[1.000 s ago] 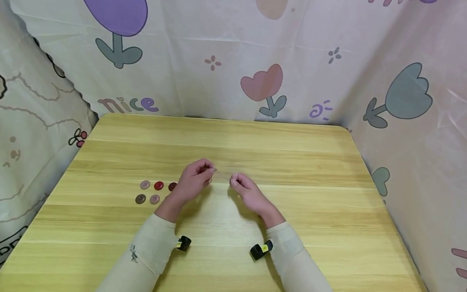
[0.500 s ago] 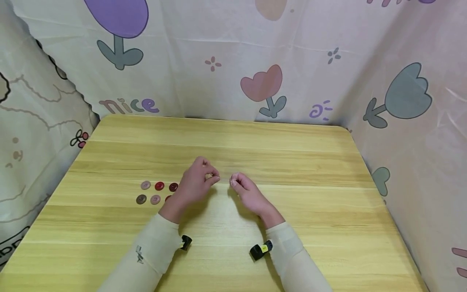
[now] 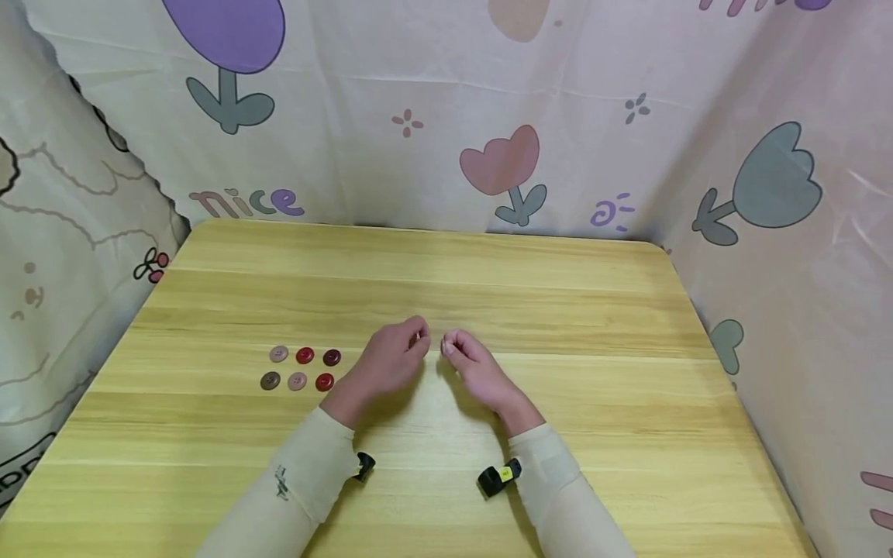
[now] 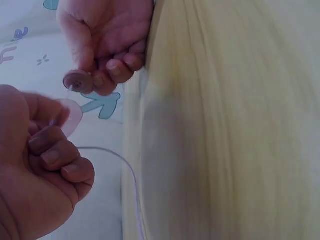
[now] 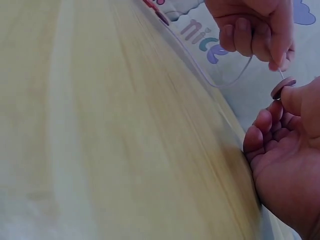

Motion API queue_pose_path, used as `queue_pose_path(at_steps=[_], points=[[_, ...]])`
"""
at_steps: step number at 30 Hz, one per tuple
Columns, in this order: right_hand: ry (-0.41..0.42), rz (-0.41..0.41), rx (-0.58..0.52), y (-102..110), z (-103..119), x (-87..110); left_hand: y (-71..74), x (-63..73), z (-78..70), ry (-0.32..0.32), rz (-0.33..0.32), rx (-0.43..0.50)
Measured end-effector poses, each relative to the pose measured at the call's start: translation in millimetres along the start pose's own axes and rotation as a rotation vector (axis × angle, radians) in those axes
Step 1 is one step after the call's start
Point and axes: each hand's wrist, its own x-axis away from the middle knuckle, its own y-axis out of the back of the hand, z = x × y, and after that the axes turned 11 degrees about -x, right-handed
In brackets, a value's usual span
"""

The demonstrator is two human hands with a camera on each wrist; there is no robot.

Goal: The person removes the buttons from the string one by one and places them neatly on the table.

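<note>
Over the middle of the table, my left hand (image 3: 392, 360) is close to my right hand (image 3: 481, 373), with a small gap between them. My right thumb and fingers pinch a brownish button (image 4: 77, 81) by its edge. In the right wrist view the button (image 5: 283, 88) is tilted, and a short piece of thin cord runs from it to my left fingertips. My left thumb and forefinger pinch this pale lilac cord (image 4: 129, 167). A longer stretch of the cord (image 5: 187, 52) hangs in a loop below my left hand. The button is barely visible in the head view.
Two short rows of buttons lie left of my left hand: a pink button (image 3: 279, 353), a red button (image 3: 305, 355), a dark maroon button (image 3: 331, 357), a brown button (image 3: 270, 380) and others. The wooden table (image 3: 593, 310) ends at a patterned curtain (image 3: 391, 46).
My left hand has come right and slightly down, closer to my right hand, which has stayed put. The cord stretched between them earlier spans a shorter gap. One red button is uncovered.
</note>
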Motion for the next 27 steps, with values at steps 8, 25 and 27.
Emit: queue_pose_path(at_steps=[8, 25, 27], points=[[-0.024, 0.013, -0.007, 0.9, -1.5, 0.2, -3.1, 1.0, 4.8, -0.026, -0.022, 0.083], [-0.009, 0.034, -0.059, 1.7, -4.1, 1.4, -8.0, -0.1, 9.6, -0.010, -0.015, 0.143], [-0.004, 0.036, -0.058, 2.1, -4.3, 1.1, -7.4, 0.3, 10.2, -0.006, -0.018, 0.137]])
